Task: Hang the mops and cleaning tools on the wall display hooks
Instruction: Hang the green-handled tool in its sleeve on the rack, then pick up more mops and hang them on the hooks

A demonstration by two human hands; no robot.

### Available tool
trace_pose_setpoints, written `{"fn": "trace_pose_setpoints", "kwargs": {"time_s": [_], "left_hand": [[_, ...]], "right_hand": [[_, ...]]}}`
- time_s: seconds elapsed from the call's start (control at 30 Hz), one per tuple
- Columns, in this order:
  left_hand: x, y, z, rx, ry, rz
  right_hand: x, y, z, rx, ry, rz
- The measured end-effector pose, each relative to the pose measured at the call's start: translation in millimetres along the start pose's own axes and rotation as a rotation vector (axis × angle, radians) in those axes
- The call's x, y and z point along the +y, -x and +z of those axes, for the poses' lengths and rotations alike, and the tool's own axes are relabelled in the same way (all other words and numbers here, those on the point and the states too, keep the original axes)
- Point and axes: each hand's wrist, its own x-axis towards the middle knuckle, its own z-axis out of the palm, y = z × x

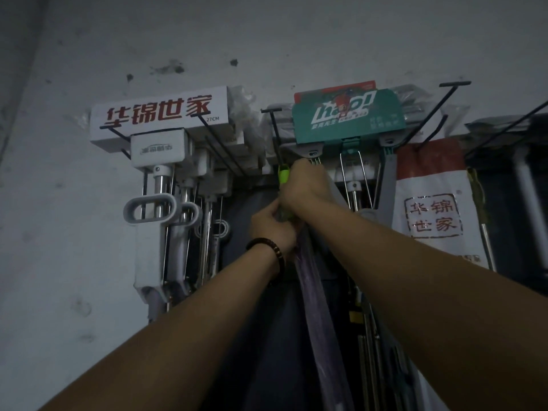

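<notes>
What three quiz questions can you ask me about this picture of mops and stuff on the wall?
1. True or false: the left hand and the right hand both grip the green-tipped handle.
2. What colour are the big characters on the white box at the upper left? A red, B blue, C yellow.
3. Fill in the missing word: the dark bracelet sits on the ___ wrist.

Key: 1 true; 2 A; 3 left.
</notes>
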Motion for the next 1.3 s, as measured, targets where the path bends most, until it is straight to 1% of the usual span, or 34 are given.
{"fn": "trace_pose_setpoints", "kwargs": {"time_s": [0.1, 0.2, 0.37, 0.5, 0.63, 0.7, 0.77, 0.83, 0.97, 1.13, 1.3], "left_hand": [[-12, -2, 0, 0.001, 0.003, 0.028], [-19, -3, -3, -0.006, -0.014, 0.053], [-22, -3, -10, -0.054, -0.049, 0.032], [-18, 5, -16, -0.039, -0.168, 0.088], [-15, 31, -34, -0.055, -0.382, 0.131], [-14, 51, -48, -0.08, -0.432, 0.116], [-16, 79, -64, -0.102, -0.448, 0.066], [-17, 114, -86, -0.12, -0.401, -0.001], [-14, 207, -143, -0.16, -0.257, -0.196], [-25, 319, -242, -0.145, -0.253, -0.341], [-51, 427, -332, -0.085, -0.217, -0.604]], "right_hand": [[7, 4, 8, -0.016, 0.019, -0.028], [15, 8, 18, 0.007, 0.01, -0.073], [25, 14, 32, 0.037, 0.01, -0.118], [27, 30, 30, 0.018, -0.021, -0.127], [26, 66, 26, -0.023, -0.02, -0.172], [24, 92, 19, -0.033, -0.047, -0.207], [24, 122, 13, -0.062, -0.076, -0.201], [24, 156, 9, -0.118, -0.115, -0.139], [26, 240, 9, -0.254, -0.274, 0.086], [26, 378, 28, -0.368, -0.427, 0.331], [8, 526, 50, -0.641, -0.503, 0.613]]}}
